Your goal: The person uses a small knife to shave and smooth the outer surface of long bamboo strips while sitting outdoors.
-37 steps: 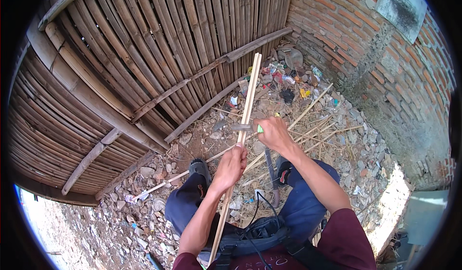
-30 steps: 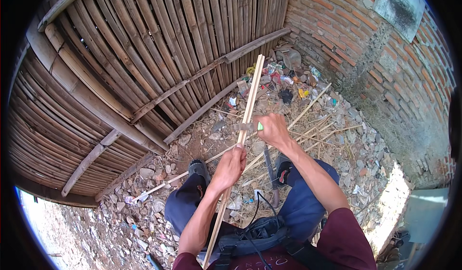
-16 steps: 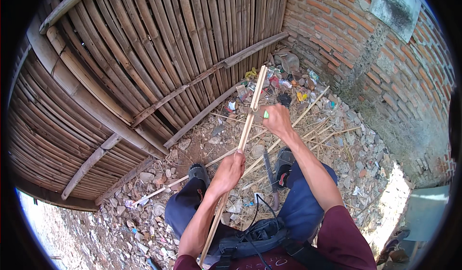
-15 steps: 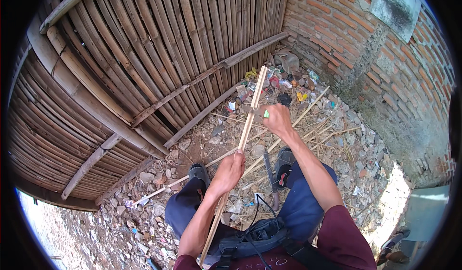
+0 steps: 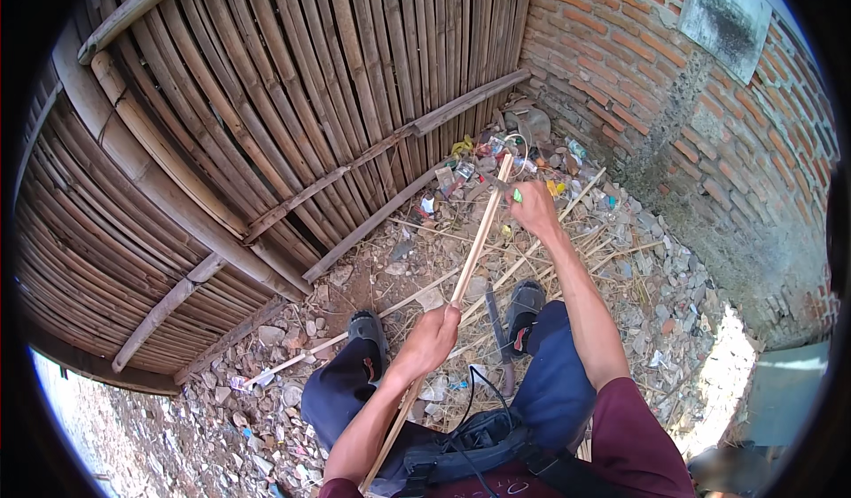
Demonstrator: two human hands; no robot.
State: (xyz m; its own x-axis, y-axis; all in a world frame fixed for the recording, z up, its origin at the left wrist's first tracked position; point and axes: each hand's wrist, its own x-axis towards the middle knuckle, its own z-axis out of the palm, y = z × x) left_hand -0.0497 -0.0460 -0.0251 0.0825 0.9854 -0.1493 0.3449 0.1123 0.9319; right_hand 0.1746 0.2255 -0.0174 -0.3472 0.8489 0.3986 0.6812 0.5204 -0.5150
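Left hand (image 5: 431,338): clamped on pale wooden strip (image 5: 480,243).
Right hand (image 5: 535,209): clamped on green-handled knife (image 5: 517,195), apparently metal-bladed, beyond left fingers.

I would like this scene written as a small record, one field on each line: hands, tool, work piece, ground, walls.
Left hand: closed around the pale strip
Right hand: gripping a bladed tool
Tool: green on handle; blade at the strip's far part
Work piece: long, slanting; a thin curl near its far end
Ground: stones, straw, litter
Walls: bamboo wall left, brick wall right
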